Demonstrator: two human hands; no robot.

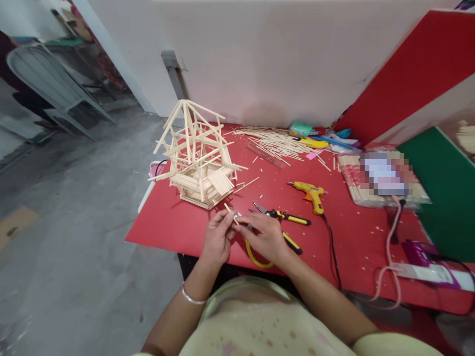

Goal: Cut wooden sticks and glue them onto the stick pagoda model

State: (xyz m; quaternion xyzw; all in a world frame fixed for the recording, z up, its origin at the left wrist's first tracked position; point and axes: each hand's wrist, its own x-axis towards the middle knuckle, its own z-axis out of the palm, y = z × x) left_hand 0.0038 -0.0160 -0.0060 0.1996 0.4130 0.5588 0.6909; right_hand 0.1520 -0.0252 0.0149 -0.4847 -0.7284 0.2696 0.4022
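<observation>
Close to the table's front edge, my left hand (219, 237) pinches a short wooden stick (227, 207) between thumb and fingers. My right hand (266, 236) meets it from the right, fingers closed at the stick's lower end; a small whitish bit shows there, too small to name. Just beyond my left hand stands a model house (202, 185) built of thin wooden sticks, with an open roof frame. Snips with black and yellow handles (293, 218) lie partly under my right hand. A yellow curved piece (256, 258) shows below that hand. Farther right rests a yellow glue gun (309, 195).
Loose wooden sticks (274, 141) and a clear ruler (265, 155) lie at the back of the red table (159, 230). A green roll (300, 129) and yellow cutter (313, 143) are behind. A phone (386, 173) sits on packed sticks. The glue gun's cord (332, 247) runs to the front edge.
</observation>
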